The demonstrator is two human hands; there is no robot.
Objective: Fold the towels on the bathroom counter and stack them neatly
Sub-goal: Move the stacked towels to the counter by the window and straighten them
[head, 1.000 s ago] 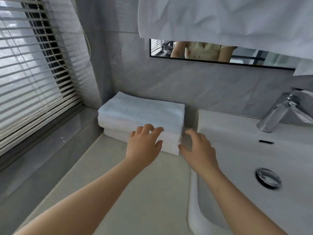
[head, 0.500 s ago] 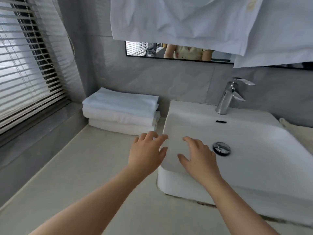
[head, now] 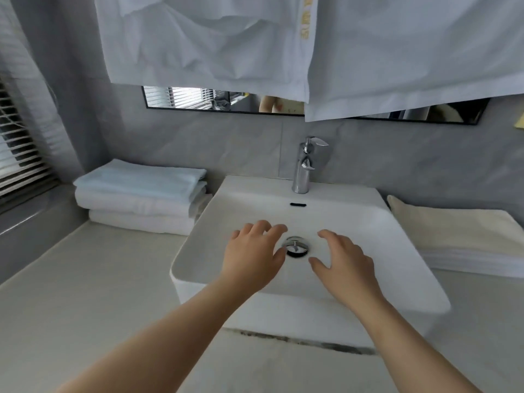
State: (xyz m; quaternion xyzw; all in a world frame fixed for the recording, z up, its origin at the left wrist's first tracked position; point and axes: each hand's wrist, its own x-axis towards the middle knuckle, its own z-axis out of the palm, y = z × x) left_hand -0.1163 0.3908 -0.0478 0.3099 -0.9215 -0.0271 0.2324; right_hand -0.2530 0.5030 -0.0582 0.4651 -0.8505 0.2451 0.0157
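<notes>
top towel: pale blue | two lower towels: white | right towel: cream | sink: white | tap: chrome | counter: beige | wall: grey marbled | hanging cloths: white, yellow lettering

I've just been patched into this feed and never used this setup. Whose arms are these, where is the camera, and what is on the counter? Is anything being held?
There is no machine: a person wears one wide-angle camera on the head, looking down at their own bare hands. The left hand and right hand hover open over the white sink basin, either side of its drain, holding nothing. Left of the basin, a stack of folded towels sits on the counter, a pale blue one on top. To the right lies a cream towel. A chrome faucet stands behind the basin, and white cloths hang above.
</notes>
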